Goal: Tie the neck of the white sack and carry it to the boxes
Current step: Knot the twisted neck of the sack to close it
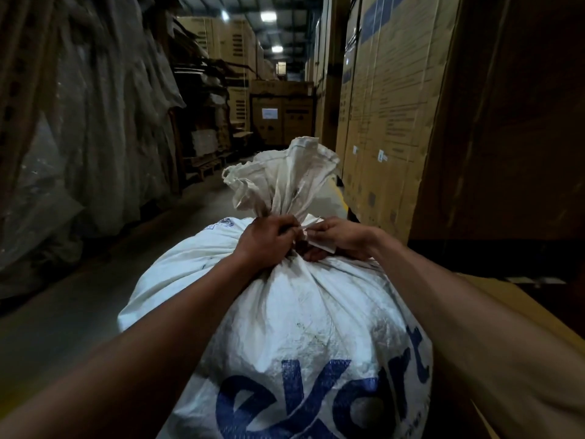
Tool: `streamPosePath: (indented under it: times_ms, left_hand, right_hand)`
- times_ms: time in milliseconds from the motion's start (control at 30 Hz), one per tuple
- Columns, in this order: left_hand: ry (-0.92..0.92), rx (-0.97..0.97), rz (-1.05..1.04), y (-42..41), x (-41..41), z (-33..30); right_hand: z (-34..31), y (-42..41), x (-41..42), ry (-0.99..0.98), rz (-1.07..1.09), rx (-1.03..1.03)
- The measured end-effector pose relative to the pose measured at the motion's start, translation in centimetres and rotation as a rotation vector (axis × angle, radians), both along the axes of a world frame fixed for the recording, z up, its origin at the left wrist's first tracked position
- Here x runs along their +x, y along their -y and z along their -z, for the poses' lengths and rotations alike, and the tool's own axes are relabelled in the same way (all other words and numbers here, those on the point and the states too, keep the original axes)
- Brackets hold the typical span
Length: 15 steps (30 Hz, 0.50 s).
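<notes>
A dim warehouse aisle is stretching ahead under ceiling lights (268,16), its grey floor (79,312) running between stacked goods. At the centre of it, both hands are working at the gathered neck (286,201) of the white sack (294,312). The left hand (266,245) is gripping the bunched neck with its fingers curled round it, knuckles facing the camera. The right hand (340,239), touching the left at the same spot, is pinching a narrow white strip (311,231) that is crossing the neck; whether the strip is a tie or part of the sack cannot be told. Just above the grip, the loose mouth of the sack is fanning upward in crumpled folds. Below the grip, the full body of the sack is bulging toward the camera between the two bare forearms, showing large blue lettering (319,394) near its lower end. To the right of the grip, tall cardboard boxes (389,115) are standing in a wall along the aisle. To the left, clear plastic sheeting (95,122) is hanging over stacked material. Far beyond the grip, more cartons (285,122) are closing the end of the aisle.
</notes>
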<state>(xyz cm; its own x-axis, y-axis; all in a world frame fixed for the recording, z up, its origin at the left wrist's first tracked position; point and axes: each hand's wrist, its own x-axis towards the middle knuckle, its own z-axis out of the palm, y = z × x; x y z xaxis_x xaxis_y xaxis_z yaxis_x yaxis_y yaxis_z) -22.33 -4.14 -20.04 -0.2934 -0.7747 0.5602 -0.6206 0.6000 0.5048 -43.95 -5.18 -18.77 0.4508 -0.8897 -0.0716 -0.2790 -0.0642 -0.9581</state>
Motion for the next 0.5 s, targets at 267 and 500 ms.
streamPosePath:
  times_ms: [267, 500]
  left_hand:
    - [-0.092, 0.019, -0.076, 0.20, 0.10, -0.32]
    - [-0.100, 0.019, -0.058, 0.43, 0.00, -0.08]
  right_hand:
    - [0.21, 0.50, -0.46, 0.000, -0.059, -0.011]
    - [0.29, 0.86, -0.72, 0.054, -0.086, 0.021]
